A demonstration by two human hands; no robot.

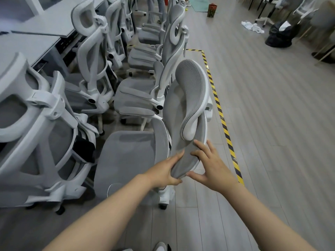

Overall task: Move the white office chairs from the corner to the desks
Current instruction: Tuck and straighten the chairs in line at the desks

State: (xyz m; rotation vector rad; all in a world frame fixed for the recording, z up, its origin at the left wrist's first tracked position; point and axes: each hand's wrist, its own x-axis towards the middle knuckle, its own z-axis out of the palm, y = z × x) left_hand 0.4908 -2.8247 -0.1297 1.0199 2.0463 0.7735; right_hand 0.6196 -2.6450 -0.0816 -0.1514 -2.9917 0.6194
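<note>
A white office chair (pixel 126 160) with grey mesh seat and back stands right in front of me, its curved headrest (pixel 192 98) rising above the backrest. My left hand (pixel 163 171) grips the near edge of the backrest's top, fingers on the mesh and thumb under it. My right hand (pixel 210 165) lies on the same edge from the right with its fingers spread over the mesh and rim.
Several more white chairs (pixel 90 69) crowd the left, packed against grey desks (pixel 36 44). Yellow-black floor tape (pixel 223 122) runs along the chair's right. Open wood floor extends right; a black bag (pixel 281 35), white rags (pixel 252 27) and further chairs sit at the far right.
</note>
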